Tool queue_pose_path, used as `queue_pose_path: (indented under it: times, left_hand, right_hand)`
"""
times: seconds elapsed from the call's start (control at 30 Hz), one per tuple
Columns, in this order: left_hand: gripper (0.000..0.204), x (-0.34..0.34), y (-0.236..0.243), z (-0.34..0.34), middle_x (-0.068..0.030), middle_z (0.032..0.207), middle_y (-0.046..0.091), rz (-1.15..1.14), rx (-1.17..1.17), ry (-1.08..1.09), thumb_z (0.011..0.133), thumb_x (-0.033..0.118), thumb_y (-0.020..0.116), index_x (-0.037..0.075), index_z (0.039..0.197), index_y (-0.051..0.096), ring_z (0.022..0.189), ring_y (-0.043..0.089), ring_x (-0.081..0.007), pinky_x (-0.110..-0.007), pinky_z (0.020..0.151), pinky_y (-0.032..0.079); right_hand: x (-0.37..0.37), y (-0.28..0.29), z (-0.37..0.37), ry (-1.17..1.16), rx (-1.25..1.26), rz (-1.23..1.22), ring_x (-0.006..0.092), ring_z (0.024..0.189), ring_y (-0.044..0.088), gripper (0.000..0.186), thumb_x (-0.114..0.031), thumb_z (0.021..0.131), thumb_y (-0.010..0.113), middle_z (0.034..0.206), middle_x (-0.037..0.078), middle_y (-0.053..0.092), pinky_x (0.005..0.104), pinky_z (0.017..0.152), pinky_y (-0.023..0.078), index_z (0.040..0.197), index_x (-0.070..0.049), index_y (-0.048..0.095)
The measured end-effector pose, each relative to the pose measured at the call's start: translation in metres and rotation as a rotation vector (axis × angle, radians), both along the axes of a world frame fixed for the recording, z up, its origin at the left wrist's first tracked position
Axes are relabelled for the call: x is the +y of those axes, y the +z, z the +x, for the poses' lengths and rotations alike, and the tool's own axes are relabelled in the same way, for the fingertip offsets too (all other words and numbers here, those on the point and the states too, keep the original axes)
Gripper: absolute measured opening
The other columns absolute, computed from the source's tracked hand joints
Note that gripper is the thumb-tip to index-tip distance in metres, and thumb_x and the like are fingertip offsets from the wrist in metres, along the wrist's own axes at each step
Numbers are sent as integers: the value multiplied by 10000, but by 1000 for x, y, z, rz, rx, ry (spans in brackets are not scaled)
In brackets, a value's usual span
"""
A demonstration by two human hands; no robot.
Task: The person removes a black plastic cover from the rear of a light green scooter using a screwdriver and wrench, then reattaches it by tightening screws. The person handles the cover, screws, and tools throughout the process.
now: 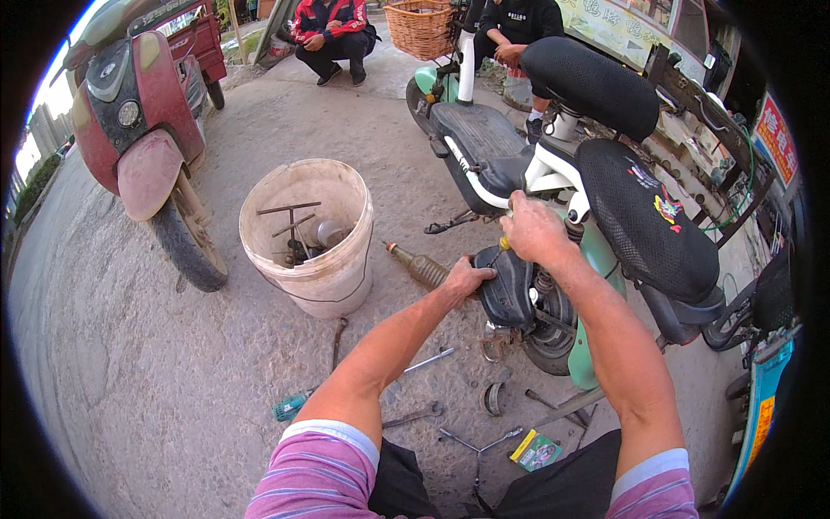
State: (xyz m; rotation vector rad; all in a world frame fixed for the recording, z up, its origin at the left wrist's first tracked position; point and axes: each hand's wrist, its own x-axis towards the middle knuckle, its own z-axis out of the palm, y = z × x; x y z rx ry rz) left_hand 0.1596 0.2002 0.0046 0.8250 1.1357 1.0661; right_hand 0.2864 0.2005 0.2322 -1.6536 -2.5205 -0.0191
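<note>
A mint-green and white electric scooter [596, 251] stands to the right, with a black plastic cover [506, 298] beside its rear wheel [552, 346]. My left hand [467, 278] grips the cover's left edge, thumb on top and the other fingers mostly hidden. Above the cover, my right hand [538, 229] is closed around a tool with a yellow handle [504, 244]. It looks like a screwdriver, pointing down at the cover's upper part; its tip is too small to make out. A dirty plastic bottle [422, 265] lies on the ground by my left hand.
A white bucket [307, 281] of tools stands left of my arms. Wrenches [413, 415], a three-armed socket wrench [478, 450], a metal ring [494, 399], a green power tool [290, 406] and a green packet [536, 451] lie nearby. A red scooter [143, 138] stands left; two people crouch or sit behind.
</note>
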Motion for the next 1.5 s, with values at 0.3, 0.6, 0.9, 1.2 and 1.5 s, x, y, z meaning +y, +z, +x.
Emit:
queue_pose_path:
  times: [0.3,0.6,0.9,1.2,1.5]
  left_hand:
    - [700,0,1,-1,-180,1184,683,-33,24,-19,854,154,841,-57,1424,494,968,722,-268,-433,724,619]
    - [689,-8,15,-4,-187,1190,678,-40,71,-40,865,165,841,-68,1412,492,965,723,-260,-436,714,617]
    - [665,-2,7,3,-201,1191,687,-16,40,28,856,154,846,-79,1383,514,973,731,-269,-424,758,625]
    - [551,11,3,10,-186,1141,724,-115,150,94,845,120,804,-74,1316,591,961,740,-298,-448,739,598]
    - [579,9,8,5,-213,1111,726,-81,105,71,813,142,860,-107,1261,591,901,753,-301,-434,718,620]
  right_hand:
    - [1,-3,2,35,23,72,461,1055,732,513,-341,1010,646,1082,294,741,539,927,587,1322,45,517]
    - [-1,4,0,-96,-16,-34,450,1090,724,478,-346,1003,662,1128,310,724,528,933,588,1272,33,553]
    - [1,7,-2,-123,-73,-80,461,1094,719,491,-343,993,650,1166,280,725,542,985,565,1293,34,559]
    - [5,5,0,-30,-90,-30,448,1097,714,448,-349,984,632,1150,288,730,544,980,551,1232,22,599]
    - [-2,18,-11,1,-114,-90,441,1153,706,528,-406,1023,618,1181,297,726,525,1006,555,1273,57,580]
